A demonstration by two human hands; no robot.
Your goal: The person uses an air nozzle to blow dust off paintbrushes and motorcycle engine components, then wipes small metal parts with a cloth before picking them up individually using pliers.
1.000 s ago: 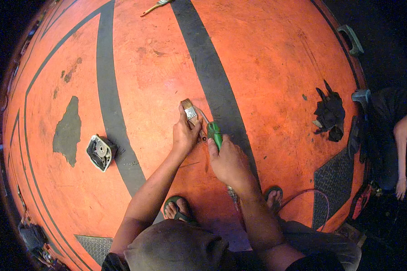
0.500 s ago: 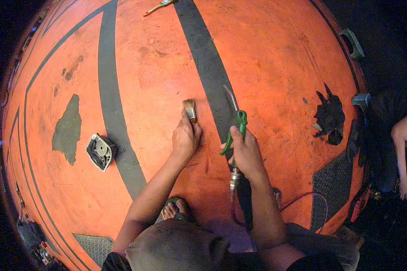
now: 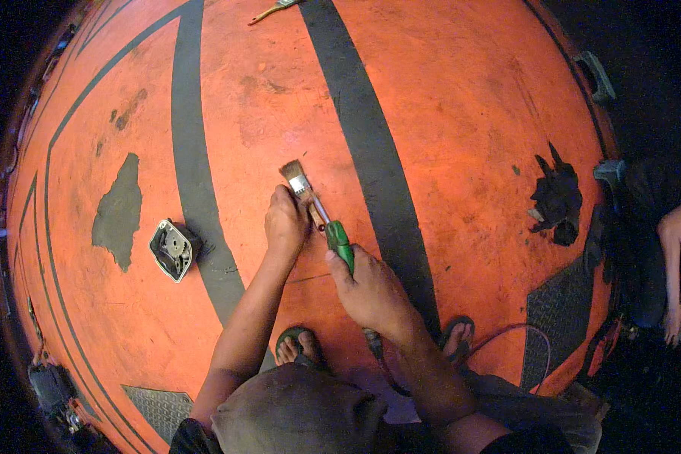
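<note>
My left hand point(image 3: 286, 225) is closed around the wooden handle of a paintbrush point(image 3: 298, 180), whose brown bristles point up and to the left. In my right hand point(image 3: 374, 291) is a green air blow gun point(image 3: 339, 244), gripped by its body. The gun's thin metal nozzle reaches toward the brush, right by its metal band; whether they touch I cannot tell. A hose fitting point(image 3: 373, 338) hangs below my right hand. To the left, an open metal housing point(image 3: 171, 251) with a gear inside rests on the orange floor.
A second paintbrush point(image 3: 274, 10) lies at the far edge. Black gloves point(image 3: 557, 195) lie on the right. Dark tread plates point(image 3: 558, 318) are at the lower right and lower left. A reddish hose point(image 3: 533, 331) curves near my feet. Another person's arm point(image 3: 672, 265) shows at far right.
My right hand has brought the blow gun left and turned its nozzle toward the brush. My left hand has shifted slightly left, showing more of the brush and its handle.
</note>
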